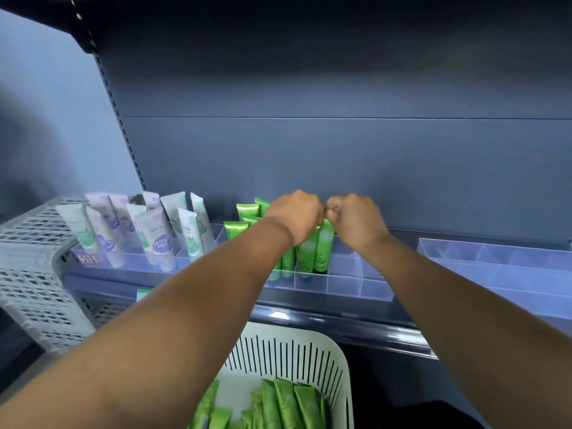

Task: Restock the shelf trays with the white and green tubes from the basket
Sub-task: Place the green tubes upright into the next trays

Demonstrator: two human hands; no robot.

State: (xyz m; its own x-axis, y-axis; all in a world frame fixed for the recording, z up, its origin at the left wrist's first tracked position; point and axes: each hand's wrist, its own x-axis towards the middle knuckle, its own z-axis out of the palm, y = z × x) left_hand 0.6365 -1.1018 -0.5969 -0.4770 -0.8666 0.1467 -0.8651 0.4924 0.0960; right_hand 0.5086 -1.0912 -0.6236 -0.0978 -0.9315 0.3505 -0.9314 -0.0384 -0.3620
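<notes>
Left hand [294, 216]: reaches over the middle clear tray [343, 281], fingers curled down onto the tops of the upright green tubes [323, 247]; its grip is closed on a tube top.
Right hand [356, 219]: knuckles touch the left hand, fingers curled, pinching the top of a green tube standing in a front compartment.
Green tubes on shelf: they stand cap-down in the divided middle tray, several rows behind the hands, two plainly seen at the front.
White tubes [156, 233]: upright and leaning in the left clear tray [130, 261], with green and purple prints.
Right clear tray [495, 258]: sits on the same shelf [340, 320], well apart from the hands.
Basket [297, 351]: white, slotted, below the shelf edge between the forearms; more green tubes [288, 404] lie flat inside.
Crates [34, 261]: pale perforated crates stand at the far left beside the white tubes.
</notes>
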